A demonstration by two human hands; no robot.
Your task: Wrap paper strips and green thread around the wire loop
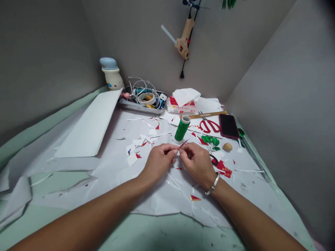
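Note:
Both hands meet at the middle of the table. A thin, red, pointed piece (184,144), apparently paper, sticks up between the fingertips. My left hand (162,158) pinches its lower left end with thumb and forefinger. From the other side my right hand (195,161), with a silver bangle at the wrist, closes thumb and fingers on the same piece. Just behind the fingers stands a spool of green thread (182,129). Right of it lie green leaf-like pieces (210,141), and a red patterned paper scrap (224,169) is beside my right hand.
Red-handled scissors (209,126), a phone (228,125), a wooden ruler (206,115) and a tissue pack (181,105) lie behind. A metal tray (141,108) and a bottle (112,75) stand back left, near white card (89,125). A glue gun (184,38) hangs above.

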